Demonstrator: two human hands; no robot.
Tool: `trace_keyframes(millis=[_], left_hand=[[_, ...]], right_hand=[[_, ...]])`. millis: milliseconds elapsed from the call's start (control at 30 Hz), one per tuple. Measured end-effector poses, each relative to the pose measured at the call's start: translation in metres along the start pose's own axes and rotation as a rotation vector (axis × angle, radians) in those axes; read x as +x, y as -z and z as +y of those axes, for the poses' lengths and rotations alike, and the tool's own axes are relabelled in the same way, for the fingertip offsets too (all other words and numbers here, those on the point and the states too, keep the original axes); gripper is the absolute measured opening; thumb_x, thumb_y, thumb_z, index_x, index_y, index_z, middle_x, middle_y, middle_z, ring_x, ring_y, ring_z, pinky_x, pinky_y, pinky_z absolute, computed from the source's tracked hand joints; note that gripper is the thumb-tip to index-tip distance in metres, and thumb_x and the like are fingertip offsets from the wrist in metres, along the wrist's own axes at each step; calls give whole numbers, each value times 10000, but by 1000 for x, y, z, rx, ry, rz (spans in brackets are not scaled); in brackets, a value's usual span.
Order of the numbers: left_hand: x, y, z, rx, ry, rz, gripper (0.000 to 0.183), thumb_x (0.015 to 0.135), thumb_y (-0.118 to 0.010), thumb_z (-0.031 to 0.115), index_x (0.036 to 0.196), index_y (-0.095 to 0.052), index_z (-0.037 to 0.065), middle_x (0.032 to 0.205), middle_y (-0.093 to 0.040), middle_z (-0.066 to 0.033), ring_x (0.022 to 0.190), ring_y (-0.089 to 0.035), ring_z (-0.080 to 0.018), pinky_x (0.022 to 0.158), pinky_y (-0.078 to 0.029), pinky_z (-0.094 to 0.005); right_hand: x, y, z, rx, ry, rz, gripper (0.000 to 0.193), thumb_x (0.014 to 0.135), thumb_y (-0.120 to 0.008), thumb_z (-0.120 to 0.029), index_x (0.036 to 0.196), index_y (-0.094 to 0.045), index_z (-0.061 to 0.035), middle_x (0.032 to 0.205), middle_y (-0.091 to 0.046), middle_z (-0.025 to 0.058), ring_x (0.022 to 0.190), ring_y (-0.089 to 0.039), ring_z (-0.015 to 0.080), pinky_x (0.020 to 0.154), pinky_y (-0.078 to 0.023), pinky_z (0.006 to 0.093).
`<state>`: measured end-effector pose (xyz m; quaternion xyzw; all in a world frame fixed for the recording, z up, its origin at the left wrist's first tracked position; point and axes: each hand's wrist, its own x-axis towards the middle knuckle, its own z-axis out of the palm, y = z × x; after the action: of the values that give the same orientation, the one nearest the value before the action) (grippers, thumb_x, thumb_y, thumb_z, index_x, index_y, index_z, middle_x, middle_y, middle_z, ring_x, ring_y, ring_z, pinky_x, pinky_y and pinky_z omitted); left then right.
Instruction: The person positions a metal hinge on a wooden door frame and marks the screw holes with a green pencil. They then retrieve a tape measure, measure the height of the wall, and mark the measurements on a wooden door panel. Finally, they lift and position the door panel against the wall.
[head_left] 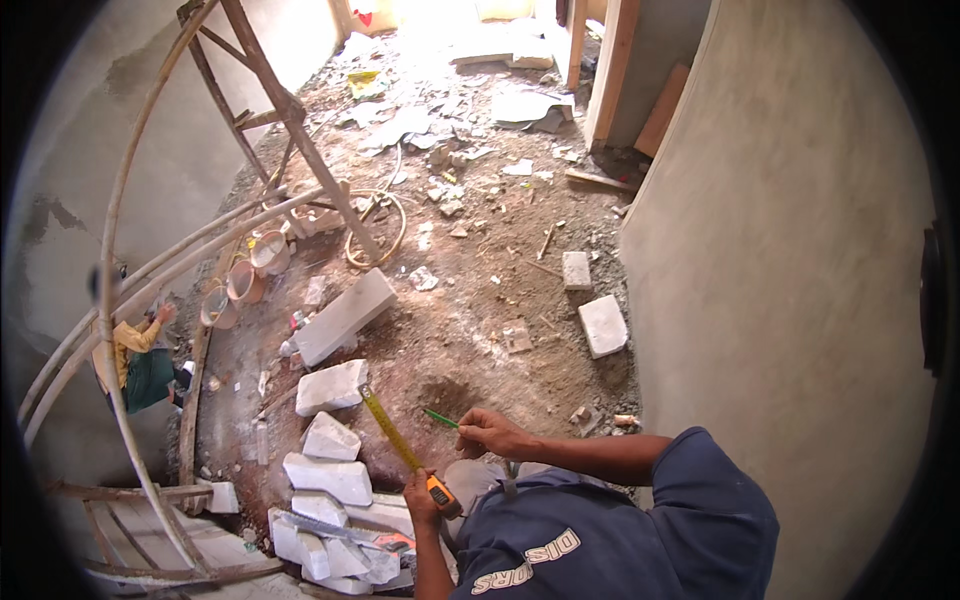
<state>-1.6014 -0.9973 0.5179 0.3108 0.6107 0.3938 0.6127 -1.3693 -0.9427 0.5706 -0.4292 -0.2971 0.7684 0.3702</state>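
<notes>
My left hand (pixel 424 500) is closed around an orange and black tape measure (pixel 442 494). Its yellow blade (pixel 392 430) is drawn out and slants up and left, its tip near the end of a white block (pixel 333 387). Between the fingers of my right hand (pixel 490 434) is a thin green pencil or marker (pixel 440 418), pointing left toward the blade but apart from it. Left of my left hand lies a pile of cut white blocks (pixel 328 478). On that pile rests a handsaw (pixel 330 528) with an orange handle (pixel 394 543).
A long block (pixel 345 318) and two smaller blocks (pixel 603 326) lie on the rubble-strewn dirt floor. A wooden trestle (pixel 300 130), buckets (pixel 246 282) and a coiled hose (pixel 402 225) stand or lie leftward. Another person (pixel 140 360) is by the left wall. A plastered wall (pixel 780 220) rises right.
</notes>
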Motion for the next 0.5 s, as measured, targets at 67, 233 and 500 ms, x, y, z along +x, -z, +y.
trace_keyframes(millis=[67,233,500], left_hand=[[19,-1,10,-7,12,-22,388,1008,-446,364,956,-601,11,679,-606,-88,524,-583,-156,493,-495,-298],[68,-5,36,-109,65,-41,407,1015,-408,377,994,-564,2,674,-590,-91,528,-581,-170,495,-501,-311],[146,-29,117,-1,75,-180,374,998,-457,361,965,-590,14,676,-571,-70,535,-559,-157,497,-464,-290]], right_hand=[[4,15,-14,40,30,21,205,995,-532,-208,1108,-542,-37,914,-659,57,750,-634,120,685,-534,275],[35,25,-46,12,108,103,199,1004,-510,-214,1121,-493,-55,921,-668,57,760,-663,142,668,-539,283],[70,21,-70,50,194,318,247,931,-586,-157,1083,-453,-15,995,-673,142,857,-698,208,660,-535,305]])
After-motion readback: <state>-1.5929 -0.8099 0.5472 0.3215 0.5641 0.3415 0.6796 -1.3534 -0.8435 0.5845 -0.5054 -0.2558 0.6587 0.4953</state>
